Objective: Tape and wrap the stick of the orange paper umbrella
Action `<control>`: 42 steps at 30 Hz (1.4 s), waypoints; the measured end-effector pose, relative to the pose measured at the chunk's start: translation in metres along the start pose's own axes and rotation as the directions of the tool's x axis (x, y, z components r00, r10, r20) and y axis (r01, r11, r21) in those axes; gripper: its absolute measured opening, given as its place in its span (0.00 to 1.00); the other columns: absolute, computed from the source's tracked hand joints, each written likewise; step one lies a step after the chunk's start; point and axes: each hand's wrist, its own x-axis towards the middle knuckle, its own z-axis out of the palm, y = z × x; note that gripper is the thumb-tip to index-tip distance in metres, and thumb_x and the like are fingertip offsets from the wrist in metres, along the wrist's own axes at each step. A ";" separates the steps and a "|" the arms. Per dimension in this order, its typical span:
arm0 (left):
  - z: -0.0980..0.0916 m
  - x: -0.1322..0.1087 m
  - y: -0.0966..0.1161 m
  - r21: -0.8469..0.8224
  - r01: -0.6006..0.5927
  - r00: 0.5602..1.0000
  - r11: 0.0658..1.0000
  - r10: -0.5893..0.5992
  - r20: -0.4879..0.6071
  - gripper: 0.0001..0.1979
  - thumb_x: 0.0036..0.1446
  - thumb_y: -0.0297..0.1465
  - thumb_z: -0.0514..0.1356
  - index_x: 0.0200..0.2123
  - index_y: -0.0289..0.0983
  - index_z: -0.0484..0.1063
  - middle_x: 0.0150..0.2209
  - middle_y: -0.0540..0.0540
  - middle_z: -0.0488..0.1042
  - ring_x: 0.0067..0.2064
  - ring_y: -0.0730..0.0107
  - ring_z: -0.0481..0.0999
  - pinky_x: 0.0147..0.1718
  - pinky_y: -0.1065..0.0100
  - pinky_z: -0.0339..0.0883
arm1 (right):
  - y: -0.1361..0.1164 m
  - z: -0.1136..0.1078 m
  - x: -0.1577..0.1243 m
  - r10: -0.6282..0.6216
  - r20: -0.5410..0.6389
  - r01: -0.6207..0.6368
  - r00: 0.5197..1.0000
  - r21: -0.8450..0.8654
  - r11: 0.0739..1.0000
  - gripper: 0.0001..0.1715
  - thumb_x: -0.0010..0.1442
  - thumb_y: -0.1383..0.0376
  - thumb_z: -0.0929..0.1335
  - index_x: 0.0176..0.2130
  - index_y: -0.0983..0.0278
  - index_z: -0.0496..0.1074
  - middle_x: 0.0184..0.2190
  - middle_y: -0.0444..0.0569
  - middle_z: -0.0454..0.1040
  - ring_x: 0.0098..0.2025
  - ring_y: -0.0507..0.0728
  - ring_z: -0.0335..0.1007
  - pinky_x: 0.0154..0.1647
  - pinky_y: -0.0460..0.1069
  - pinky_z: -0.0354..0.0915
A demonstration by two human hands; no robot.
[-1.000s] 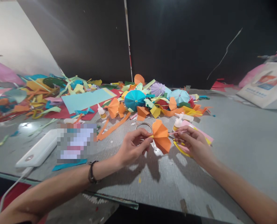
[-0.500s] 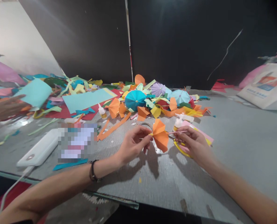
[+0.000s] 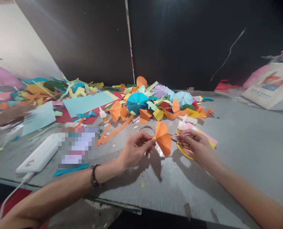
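Head cam, looking down at a gritty grey table:

1. Main thing: an orange paper umbrella sits in the air between the two hands, right over the table, with crisp folded pleats and a pointy, faceted shape.
2. Left hand: the thumb and first fingertips are pinched together on the umbrella's small yellow tip, and the other fingers curl in below. There's a braided dark bracelet on the wrist.
3. Right hand: the fingers are bunched and pinching a pale pink stick, a skinny thing running out of the umbrella's other side. Can't quite tell how many fingers are on it from this angle.
4. Right by the hands: a thin metal ring, probably wire or a tape core, lies just behind the umbrella. A white plastic glue bottle stands near the stick, on a pink paper sheet.
5. Behind that is a messy heap of paper scraps and finished umbrellas, including a glossy teal paper umbrella.
6. Far left, someone else's hand reaches in near a pale blue paper sheet, a bit blurry.
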 end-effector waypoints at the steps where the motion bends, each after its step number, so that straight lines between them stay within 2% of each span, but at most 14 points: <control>1: 0.000 0.000 0.001 -0.008 0.006 1.000 1.000 -0.006 0.013 0.13 0.63 0.37 0.68 0.32 0.36 0.72 0.23 0.51 0.73 0.22 0.76 0.72 0.21 0.73 0.70 | 0.000 0.000 0.000 -0.004 0.003 0.004 1.000 -0.002 1.000 0.19 0.51 0.50 0.81 0.31 0.59 0.78 0.29 0.47 0.81 0.31 0.56 0.76 0.31 0.51 0.69; 5: -0.002 0.001 0.007 -0.057 0.028 0.998 0.998 -0.025 0.051 0.14 0.62 0.38 0.69 0.32 0.36 0.71 0.23 0.51 0.74 0.23 0.76 0.73 0.22 0.74 0.70 | 0.000 -0.001 -0.001 -0.017 0.019 0.017 1.000 -0.010 1.000 0.19 0.52 0.50 0.81 0.31 0.59 0.78 0.28 0.46 0.80 0.31 0.55 0.76 0.33 0.50 0.69; 13: -0.001 0.002 0.001 -0.097 0.023 0.999 0.995 -0.020 0.027 0.15 0.61 0.40 0.70 0.36 0.36 0.71 0.26 0.51 0.74 0.24 0.75 0.75 0.20 0.74 0.71 | 0.003 -0.002 0.001 -0.019 0.014 0.019 1.000 -0.025 1.000 0.19 0.52 0.49 0.80 0.31 0.59 0.78 0.29 0.47 0.80 0.31 0.56 0.76 0.33 0.50 0.69; 17: 0.000 0.003 0.004 -0.096 0.022 0.999 0.995 -0.019 0.032 0.15 0.62 0.40 0.69 0.33 0.36 0.71 0.24 0.51 0.73 0.24 0.75 0.74 0.21 0.74 0.71 | 0.001 -0.001 0.000 -0.021 0.014 0.022 1.000 -0.027 0.999 0.22 0.50 0.47 0.81 0.31 0.59 0.77 0.30 0.48 0.81 0.31 0.56 0.77 0.33 0.51 0.70; 25: -0.003 0.005 0.011 -0.105 0.063 0.998 0.992 -0.059 0.036 0.15 0.59 0.37 0.71 0.31 0.35 0.71 0.27 0.50 0.74 0.23 0.77 0.74 0.21 0.74 0.69 | 0.002 -0.001 0.001 0.001 0.025 -0.001 1.000 0.018 1.000 0.22 0.49 0.47 0.82 0.31 0.59 0.78 0.30 0.47 0.81 0.31 0.55 0.77 0.33 0.50 0.69; 32: 0.000 0.003 0.012 -0.169 0.076 0.997 0.983 -0.074 0.017 0.15 0.60 0.38 0.70 0.33 0.36 0.69 0.27 0.50 0.74 0.25 0.76 0.75 0.21 0.74 0.70 | 0.005 0.000 0.001 0.019 0.068 -0.029 0.998 0.143 0.989 0.20 0.51 0.52 0.82 0.41 0.55 0.81 0.34 0.46 0.83 0.31 0.54 0.76 0.33 0.51 0.69; 36: 0.001 0.003 0.009 -0.188 0.106 0.994 0.976 -0.100 0.043 0.15 0.60 0.39 0.71 0.35 0.35 0.70 0.27 0.50 0.75 0.25 0.75 0.76 0.22 0.73 0.72 | 0.007 0.003 0.001 0.038 0.152 -0.064 0.988 0.171 0.983 0.17 0.52 0.52 0.82 0.37 0.57 0.83 0.32 0.47 0.81 0.31 0.54 0.75 0.32 0.50 0.70; 42: -0.001 0.005 0.001 -0.167 0.109 0.994 0.980 -0.103 0.044 0.17 0.54 0.38 0.75 0.32 0.35 0.71 0.24 0.52 0.74 0.23 0.75 0.75 0.19 0.75 0.71 | 0.005 0.005 0.000 0.045 0.163 -0.077 0.986 0.197 0.977 0.18 0.52 0.51 0.82 0.34 0.61 0.82 0.32 0.47 0.81 0.30 0.52 0.74 0.31 0.49 0.70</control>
